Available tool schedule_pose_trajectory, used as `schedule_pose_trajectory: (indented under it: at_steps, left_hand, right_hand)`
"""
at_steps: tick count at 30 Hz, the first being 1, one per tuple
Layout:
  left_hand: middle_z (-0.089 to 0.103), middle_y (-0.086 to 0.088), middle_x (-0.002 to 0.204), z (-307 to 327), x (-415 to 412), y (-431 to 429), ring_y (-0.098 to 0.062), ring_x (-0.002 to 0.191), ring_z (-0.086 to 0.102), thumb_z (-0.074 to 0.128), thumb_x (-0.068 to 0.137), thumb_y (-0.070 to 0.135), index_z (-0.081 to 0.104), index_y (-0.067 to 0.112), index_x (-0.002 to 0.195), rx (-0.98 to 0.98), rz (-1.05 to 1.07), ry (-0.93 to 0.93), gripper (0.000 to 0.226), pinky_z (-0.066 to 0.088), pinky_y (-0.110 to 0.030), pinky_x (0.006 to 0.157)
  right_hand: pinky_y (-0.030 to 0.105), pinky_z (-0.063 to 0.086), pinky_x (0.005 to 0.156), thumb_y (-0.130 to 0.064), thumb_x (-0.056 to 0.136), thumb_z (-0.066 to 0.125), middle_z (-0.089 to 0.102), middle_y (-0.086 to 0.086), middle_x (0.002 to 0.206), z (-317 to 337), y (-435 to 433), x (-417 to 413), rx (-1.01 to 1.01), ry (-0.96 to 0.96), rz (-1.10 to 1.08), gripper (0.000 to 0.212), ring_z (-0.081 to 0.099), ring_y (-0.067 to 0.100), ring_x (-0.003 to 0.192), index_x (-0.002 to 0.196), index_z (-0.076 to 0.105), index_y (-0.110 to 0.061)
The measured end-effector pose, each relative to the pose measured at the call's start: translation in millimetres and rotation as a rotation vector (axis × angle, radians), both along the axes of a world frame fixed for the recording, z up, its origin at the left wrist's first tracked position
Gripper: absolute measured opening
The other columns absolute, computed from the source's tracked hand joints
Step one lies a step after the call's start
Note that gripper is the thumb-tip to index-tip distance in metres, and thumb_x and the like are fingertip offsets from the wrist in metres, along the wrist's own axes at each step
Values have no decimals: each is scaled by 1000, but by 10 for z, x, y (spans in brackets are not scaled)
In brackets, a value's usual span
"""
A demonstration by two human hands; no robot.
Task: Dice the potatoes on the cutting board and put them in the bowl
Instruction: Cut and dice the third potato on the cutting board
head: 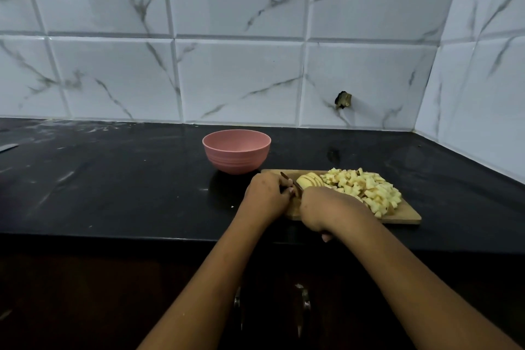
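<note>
The right hand (326,207) curls round a knife (292,182). The left hand (267,193), fingers curled just left of the blade, hides what it holds. Sliced potato (309,180) lies just beyond the grip, with diced potatoes (369,187) to its right on the cutting board (406,216) and the bowl (236,155) farther off, beyond and to the left.

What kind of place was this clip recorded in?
Most likely a home kitchen: a black countertop against marble-look wall tiles, a wooden cutting board piled with diced potato, and a pink bowl nearby.
</note>
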State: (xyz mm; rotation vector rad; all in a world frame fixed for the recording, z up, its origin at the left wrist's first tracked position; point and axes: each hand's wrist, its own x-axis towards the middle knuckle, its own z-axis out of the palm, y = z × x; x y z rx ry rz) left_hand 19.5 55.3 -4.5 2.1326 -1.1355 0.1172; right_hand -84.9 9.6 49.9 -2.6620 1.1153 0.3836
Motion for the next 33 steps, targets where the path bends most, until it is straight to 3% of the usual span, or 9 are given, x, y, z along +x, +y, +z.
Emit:
schedule_pose_trajectory:
  at_steps: [3,5,8,12,14,17,23,28,33]
  left_hand:
    - [69,-1,115,2,-16,5,-20,108,58,60,90,22,72,18,112,13,-1,-31,25,42,-27,90]
    - [69,-2,115,-1,-19,10,-21,109,57,62,90,23,71,18,112,4,4,-17,25,44,-29,92]
    - [69,-3,114,-1,-48,28,-19,108,58,62,90,22,70,18,115,-7,24,-13,27,44,-28,91]
    - [68,-6,114,-1,-71,38,-21,109,57,60,90,25,69,20,116,-12,51,-4,28,44,-29,91]
    - [67,-8,112,-5,-74,46,-24,108,56,59,90,24,70,19,115,-8,54,-15,27,43,-30,90]
    - [67,-9,110,-14,-72,64,-26,107,55,59,90,23,71,17,112,-15,68,-34,26,40,-30,88]
    - [69,-6,105,-45,-88,74,-25,104,56,59,89,24,69,19,113,-54,28,-46,27,41,-29,86]
    - [65,3,115,4,-153,96,-15,106,50,66,86,39,59,28,128,-35,-39,-144,43,27,-15,77]
    - [66,2,116,54,-113,-19,-15,110,55,68,86,31,61,27,126,-9,-33,-106,41,35,-18,86]
  right_hand:
    - [37,52,90,-10,95,53,65,15,107,-8,54,79,-24,43,0,54,66,27,94,145,33,-10]
    - [40,47,99,-11,94,55,59,13,125,-24,79,45,-68,50,-3,50,58,29,116,141,39,-9]
    - [38,50,94,-10,89,60,60,9,96,-36,148,-115,-80,85,-14,36,63,25,107,125,52,-7]
    - [35,54,85,-8,91,53,61,7,86,-41,156,-332,-76,45,28,21,64,21,78,111,59,-8]
    - [30,54,69,-12,97,43,61,6,73,-22,82,-417,-30,-37,56,18,58,15,55,103,59,-8]
    - [22,39,47,-21,103,32,60,7,75,38,-47,-549,69,-156,66,24,53,10,44,102,53,-11]
    - [24,38,50,-31,105,31,53,3,75,8,-233,-722,219,-432,-17,27,45,8,40,88,47,-17]
    - [28,39,51,-32,103,34,50,1,64,-158,-354,-721,244,-700,-104,29,44,8,36,90,52,-15]
    - [29,40,51,-33,103,37,50,2,62,-247,-413,-699,297,-821,-150,30,45,8,37,91,55,-12]
